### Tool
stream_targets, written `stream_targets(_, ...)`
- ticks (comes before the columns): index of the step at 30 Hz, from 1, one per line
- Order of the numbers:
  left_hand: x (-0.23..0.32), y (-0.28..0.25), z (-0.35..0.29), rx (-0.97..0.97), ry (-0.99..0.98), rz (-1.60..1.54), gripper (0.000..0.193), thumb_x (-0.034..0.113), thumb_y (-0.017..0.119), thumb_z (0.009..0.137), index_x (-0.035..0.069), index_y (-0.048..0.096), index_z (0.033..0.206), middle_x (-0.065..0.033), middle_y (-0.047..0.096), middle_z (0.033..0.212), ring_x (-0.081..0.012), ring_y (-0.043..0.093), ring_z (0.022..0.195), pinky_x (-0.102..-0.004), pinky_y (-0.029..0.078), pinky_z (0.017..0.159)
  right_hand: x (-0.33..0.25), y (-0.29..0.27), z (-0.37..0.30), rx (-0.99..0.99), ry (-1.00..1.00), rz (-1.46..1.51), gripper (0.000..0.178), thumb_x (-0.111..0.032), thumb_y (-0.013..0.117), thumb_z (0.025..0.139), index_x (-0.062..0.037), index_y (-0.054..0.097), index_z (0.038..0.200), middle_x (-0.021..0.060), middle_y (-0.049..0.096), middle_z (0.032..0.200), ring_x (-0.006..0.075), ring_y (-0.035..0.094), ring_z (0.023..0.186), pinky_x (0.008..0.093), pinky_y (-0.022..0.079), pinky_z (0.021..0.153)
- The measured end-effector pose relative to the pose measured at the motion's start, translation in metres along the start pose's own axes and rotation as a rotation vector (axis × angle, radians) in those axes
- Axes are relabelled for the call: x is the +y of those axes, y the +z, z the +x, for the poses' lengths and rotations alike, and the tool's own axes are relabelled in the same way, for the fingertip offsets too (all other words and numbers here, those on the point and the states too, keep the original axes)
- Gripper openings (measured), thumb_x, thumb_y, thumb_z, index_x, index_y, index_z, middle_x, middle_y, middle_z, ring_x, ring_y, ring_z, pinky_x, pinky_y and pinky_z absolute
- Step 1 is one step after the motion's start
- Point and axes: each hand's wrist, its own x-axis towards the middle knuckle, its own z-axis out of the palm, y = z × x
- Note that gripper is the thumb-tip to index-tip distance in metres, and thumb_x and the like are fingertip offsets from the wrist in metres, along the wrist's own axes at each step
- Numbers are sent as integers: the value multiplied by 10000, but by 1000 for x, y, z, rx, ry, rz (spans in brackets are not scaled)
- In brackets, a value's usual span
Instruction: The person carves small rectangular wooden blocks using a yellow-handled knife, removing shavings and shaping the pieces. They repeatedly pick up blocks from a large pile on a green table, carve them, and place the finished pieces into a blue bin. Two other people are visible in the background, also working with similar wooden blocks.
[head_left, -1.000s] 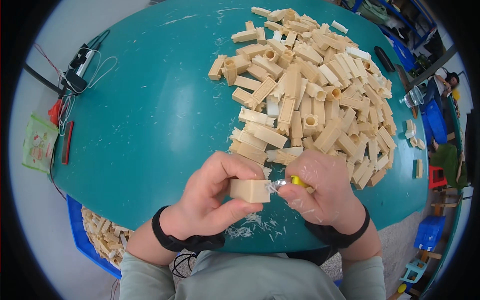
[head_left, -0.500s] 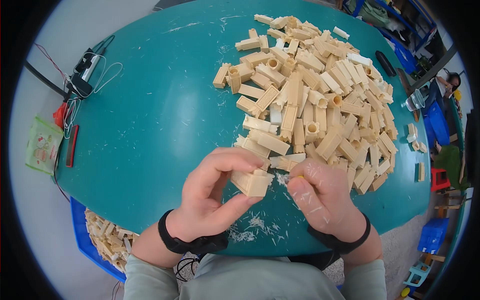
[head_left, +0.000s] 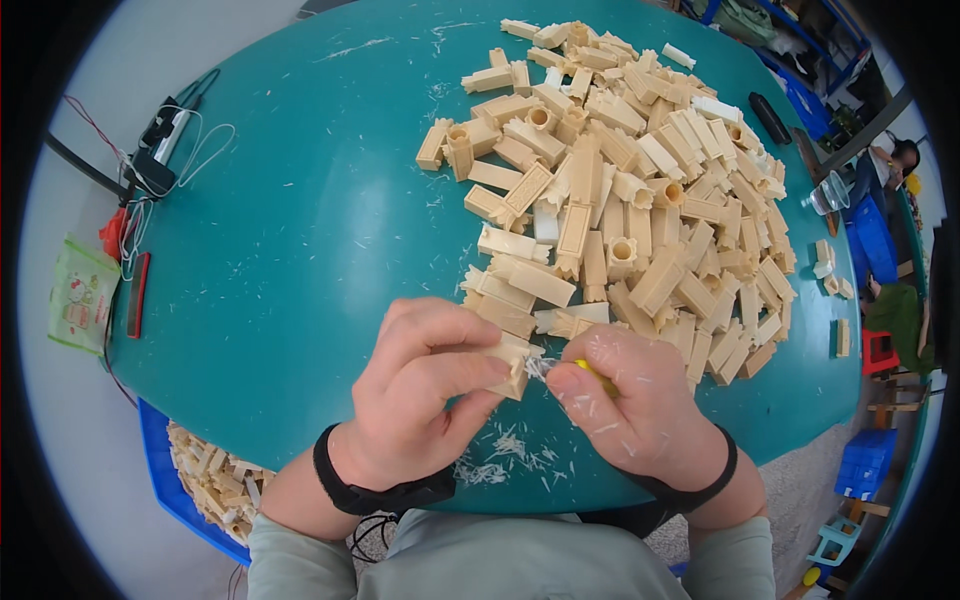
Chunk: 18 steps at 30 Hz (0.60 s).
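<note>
My left hand point(head_left: 415, 390) grips a cream-coloured, box-shaped plastic piece point(head_left: 516, 372) between thumb and fingers, its jagged end turned to the right. In my right hand point(head_left: 640, 405) is a small yellow-handled knife point(head_left: 597, 377), mostly hidden by the fist. Its tip, clogged with pale shavings, meets or nearly meets the jagged end of the piece. Bits of shaving cling to my right thumb and knuckles. Beneath both hands lies a scatter of white shavings point(head_left: 510, 455) on the green table point(head_left: 290, 250).
A large heap of similar cream pieces point(head_left: 640, 240) covers the table's right half. At the left edge are a power strip point(head_left: 172, 135) with cables, a red bar point(head_left: 140, 295) and a green bag point(head_left: 82, 297). A blue bin point(head_left: 160, 450) of pieces stands lower left; a clear cup point(head_left: 826, 195) sits at right.
My left hand has turned the piece so its jagged end faces the knife, fingers folding further over it. My right hand has brought the knife leftward to it, showing more yellow handle.
</note>
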Motion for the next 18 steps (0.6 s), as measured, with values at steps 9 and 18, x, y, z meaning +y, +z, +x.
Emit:
stream_targets(9, 1, -7, 3, -38, 119, 1, 309, 11, 726, 609, 81, 581, 873, -63, 605, 926, -243, 544, 800, -322, 415, 734, 5, -7, 6, -12, 173, -99, 254, -258, 567, 855, -22, 552, 764, 105, 525, 618, 274, 527, 542, 339, 410, 489)
stream_targets(18, 3, -3, -4, 43, -331, -361, 329, 12, 710, 689, 26, 551, 976, -60, 599, 969, -172, 534, 834, -280, 416, 751, -3, -8, 4, -61, 212, 179, 322, -273, 673, 773, 4, 559, 892, 114, 568, 700, 196, 540, 604, 285, 437, 573)
